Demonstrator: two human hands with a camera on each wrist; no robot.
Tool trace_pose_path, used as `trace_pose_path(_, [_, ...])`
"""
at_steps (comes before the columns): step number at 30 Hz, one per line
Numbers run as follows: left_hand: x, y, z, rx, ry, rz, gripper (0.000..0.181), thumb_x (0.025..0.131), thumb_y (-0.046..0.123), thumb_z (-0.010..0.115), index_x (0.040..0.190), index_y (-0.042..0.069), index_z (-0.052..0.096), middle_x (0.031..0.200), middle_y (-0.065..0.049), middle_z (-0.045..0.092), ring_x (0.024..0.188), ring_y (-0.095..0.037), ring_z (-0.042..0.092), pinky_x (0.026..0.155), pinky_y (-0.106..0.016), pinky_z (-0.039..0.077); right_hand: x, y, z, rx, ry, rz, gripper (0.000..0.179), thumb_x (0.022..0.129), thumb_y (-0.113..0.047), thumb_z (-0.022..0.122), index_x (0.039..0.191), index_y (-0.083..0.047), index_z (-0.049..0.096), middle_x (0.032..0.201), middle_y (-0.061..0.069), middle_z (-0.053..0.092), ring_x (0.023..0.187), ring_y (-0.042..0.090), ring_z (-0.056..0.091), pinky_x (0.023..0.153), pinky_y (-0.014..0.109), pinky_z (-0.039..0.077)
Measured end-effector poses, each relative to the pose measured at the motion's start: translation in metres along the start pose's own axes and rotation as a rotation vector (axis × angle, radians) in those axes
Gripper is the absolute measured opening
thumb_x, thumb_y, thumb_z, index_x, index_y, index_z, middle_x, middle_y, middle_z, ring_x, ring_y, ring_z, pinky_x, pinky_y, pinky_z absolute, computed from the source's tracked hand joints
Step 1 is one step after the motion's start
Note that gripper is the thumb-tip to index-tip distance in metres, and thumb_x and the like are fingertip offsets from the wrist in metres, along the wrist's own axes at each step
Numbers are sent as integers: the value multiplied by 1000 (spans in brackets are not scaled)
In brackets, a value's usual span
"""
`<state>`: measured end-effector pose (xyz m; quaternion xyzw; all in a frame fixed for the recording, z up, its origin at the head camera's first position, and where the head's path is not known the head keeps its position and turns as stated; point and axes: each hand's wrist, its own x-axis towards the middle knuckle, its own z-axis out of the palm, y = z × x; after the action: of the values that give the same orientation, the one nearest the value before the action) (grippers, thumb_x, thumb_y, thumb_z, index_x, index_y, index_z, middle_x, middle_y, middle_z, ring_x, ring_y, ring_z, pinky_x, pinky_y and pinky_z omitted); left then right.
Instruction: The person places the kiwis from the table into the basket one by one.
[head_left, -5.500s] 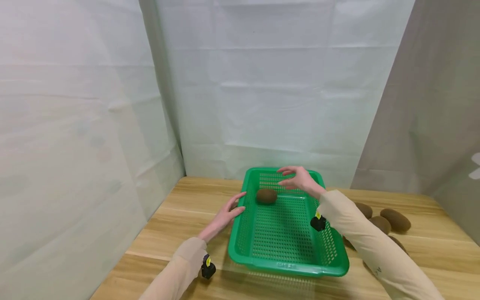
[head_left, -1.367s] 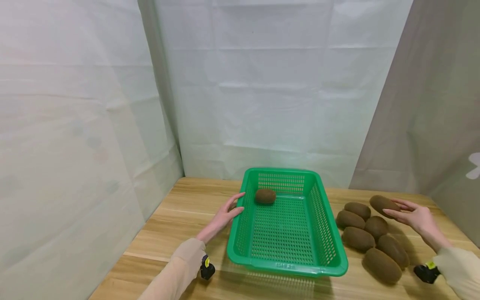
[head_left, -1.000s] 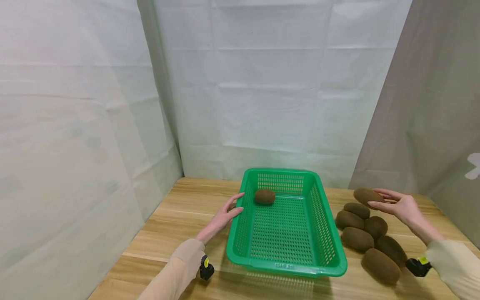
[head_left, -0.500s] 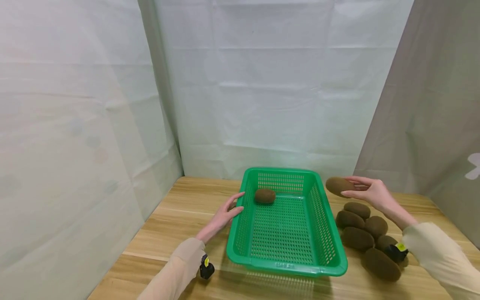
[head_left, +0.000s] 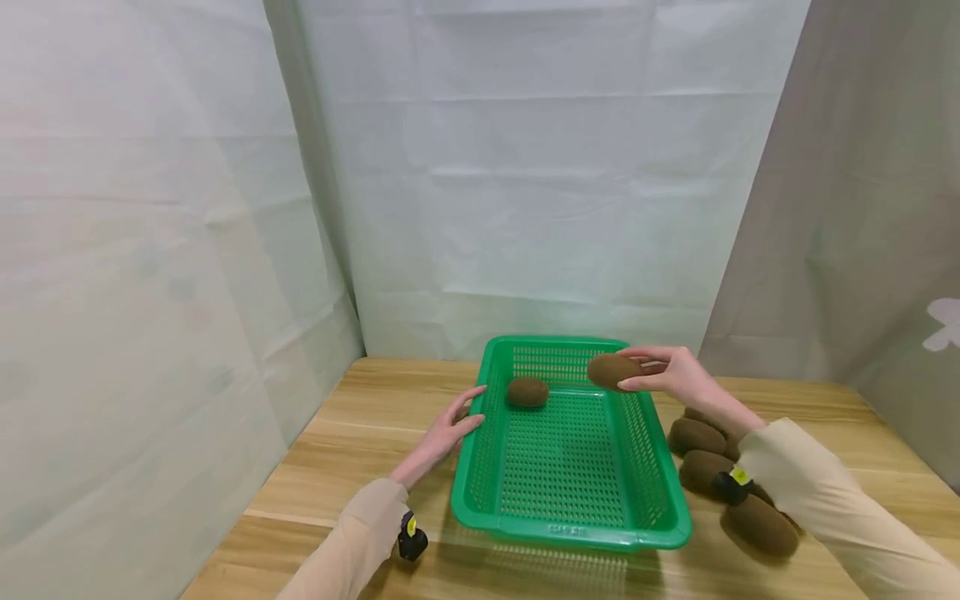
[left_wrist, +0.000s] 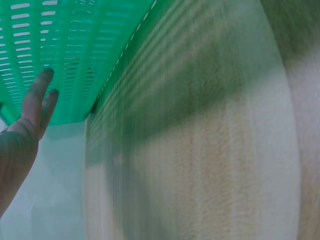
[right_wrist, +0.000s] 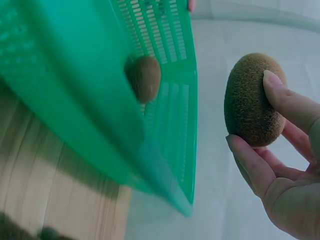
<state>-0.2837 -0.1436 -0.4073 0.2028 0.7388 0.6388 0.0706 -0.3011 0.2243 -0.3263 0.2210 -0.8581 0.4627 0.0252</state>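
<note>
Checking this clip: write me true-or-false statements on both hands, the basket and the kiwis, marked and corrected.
1. The right hand holds a kiwi. True.
2. A second kiwi lies inside the basket, towards its far left corner. True.
3. The left hand also holds a kiwi. False: it holds none; its fingers are at the basket's left side.
4. The basket is red. False: it is green.
5. The loose kiwis lie on the table left of the basket. False: they lie to its right.
6. The kiwi in the right hand is raised off the table. True.
</note>
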Motion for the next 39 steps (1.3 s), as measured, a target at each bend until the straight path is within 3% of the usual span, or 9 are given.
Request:
trace_pose_path(6, [-2,0,-2,-32,-4,-11,53,95,11,48,142,6,25,134,-28,29,114,-39,39,84,-47,39,15,-11,22,18,-41,1,56,73,-24,76,122,-3,57,119,20,53,98,31,56,76,39,46])
trace_pose_path(11, [-1,2,-3,-8,-3,-6,52,95,10,47,142,5,25,138,-28,22,122,-41,28,87,-54,34,27,-17,40,26,-77,-9,54,73,-21,77,119,-1,58,116,21,53,95,32,56,72,36,48])
trace_pose_path(14, [-2,2,-3,15,-2,-3,51,95,10,47,142,5,26,139,-29,20,124,-42,24,87,-55,33,34,-18,51,26,-108,-25,52,75,-20,76,119,-1,58,117,21,53,95,32,56,71,36,48])
trace_pose_path(22, [-2,3,-2,18,-2,-4,52,95,10,47,142,5,26,137,-30,22,120,-44,30,84,-53,37,49,-17,79,6,-149,-30,48,75,-19,76,118,-3,60,115,18,55,101,33,51,74,39,46])
trace_pose_path(33, [-2,2,1,0,3,0,51,95,8,46,141,4,26,140,-28,20,123,-42,26,87,-54,34,64,1,115,-19,-142,95,43,72,-15,78,111,-5,64,112,17,56,103,32,50,68,34,48])
trace_pose_path(39, [-2,2,1,12,-4,2,51,95,9,47,141,4,26,139,-29,20,122,-43,26,86,-55,34,68,10,131,33,-124,165,42,70,-11,79,109,-5,66,113,18,56,102,31,52,66,32,49])
